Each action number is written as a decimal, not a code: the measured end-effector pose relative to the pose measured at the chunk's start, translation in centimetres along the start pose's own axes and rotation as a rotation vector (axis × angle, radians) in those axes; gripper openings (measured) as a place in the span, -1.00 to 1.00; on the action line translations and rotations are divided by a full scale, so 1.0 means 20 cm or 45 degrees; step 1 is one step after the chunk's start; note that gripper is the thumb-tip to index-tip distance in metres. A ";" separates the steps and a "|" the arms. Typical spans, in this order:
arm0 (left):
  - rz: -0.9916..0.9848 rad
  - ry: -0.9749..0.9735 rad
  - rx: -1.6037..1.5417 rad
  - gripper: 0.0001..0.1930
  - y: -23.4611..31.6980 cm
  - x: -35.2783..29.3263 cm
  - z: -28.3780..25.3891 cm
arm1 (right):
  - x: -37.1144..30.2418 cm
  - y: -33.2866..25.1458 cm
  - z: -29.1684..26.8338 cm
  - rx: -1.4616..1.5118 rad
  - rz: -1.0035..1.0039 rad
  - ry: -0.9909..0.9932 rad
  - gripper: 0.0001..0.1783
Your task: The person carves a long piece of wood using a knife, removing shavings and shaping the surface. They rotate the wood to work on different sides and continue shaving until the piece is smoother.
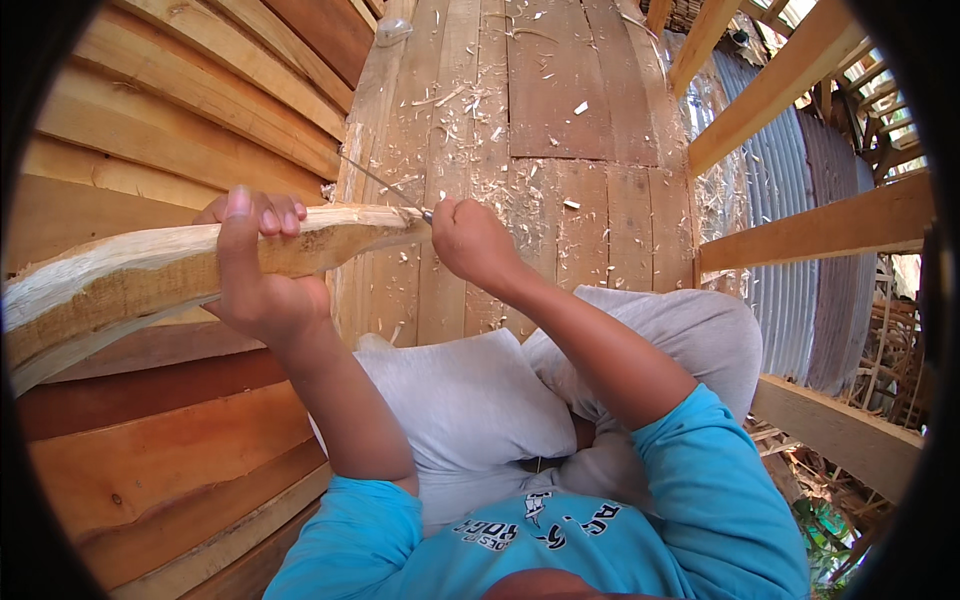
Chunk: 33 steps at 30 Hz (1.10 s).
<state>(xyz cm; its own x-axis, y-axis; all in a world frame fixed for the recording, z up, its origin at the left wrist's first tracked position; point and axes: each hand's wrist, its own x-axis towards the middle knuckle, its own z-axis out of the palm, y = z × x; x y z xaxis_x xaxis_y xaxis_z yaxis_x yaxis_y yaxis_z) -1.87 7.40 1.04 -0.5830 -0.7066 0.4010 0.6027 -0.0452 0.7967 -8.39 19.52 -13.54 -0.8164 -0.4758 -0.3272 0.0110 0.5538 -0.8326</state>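
Two bare hands are working above a plank floor (560, 120) strewn with pale shavings (572, 205), the left hand (268, 288) clasping a long piece of wood (140, 270) and the right hand (470, 238) gripping a thin-bladed tool (385, 185). The wood is stretching from the left rim of the view, where it is appearing thickest, to a tapered end just beside the right hand. Partway along it, the left hand is wrapping tightly around, its thumb (237, 240) lying against the near face and its fingertips (270, 220) curling over the upper edge. The right hand is forming a firm fist that is hiding most of the tool's handle, while the blade is pointing toward the upper left, passing close by the tapered end; whether it is touching the wood, one cannot tell. The person (630, 350) is sitting with bent legs, wearing light grey trousers (480, 390) and a bright blue T-shirt (360, 530) with a printed design. Wooden boards (170, 425) are lining the left side, and a small clear container (393, 31) is resting near their far end. To the right, timber rails (815, 230) are edging the floor, with corrugated metal sheets (785, 300) standing beyond and green leaves (825, 535) showing at the lower corner
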 end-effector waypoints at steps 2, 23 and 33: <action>0.016 -0.026 0.040 -0.88 0.00 -0.02 0.03 | 0.04 0.05 0.00 -0.007 -0.008 -0.001 -0.45; 0.012 -0.028 0.056 -0.87 0.00 0.03 -0.05 | 0.05 -0.03 0.03 0.150 0.022 0.062 -0.40; 0.004 -0.115 0.009 -0.87 0.02 0.02 -0.01 | 0.11 0.23 0.08 -0.168 -0.053 0.261 -0.35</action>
<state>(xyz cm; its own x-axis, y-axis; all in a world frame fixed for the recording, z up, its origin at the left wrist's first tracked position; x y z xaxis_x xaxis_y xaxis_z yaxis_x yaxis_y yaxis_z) -1.79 7.01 1.41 -0.6277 -0.6404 0.4425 0.6013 -0.0379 0.7982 -9.13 19.89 -18.80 -0.9149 -0.3587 -0.1852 -0.0895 0.6276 -0.7733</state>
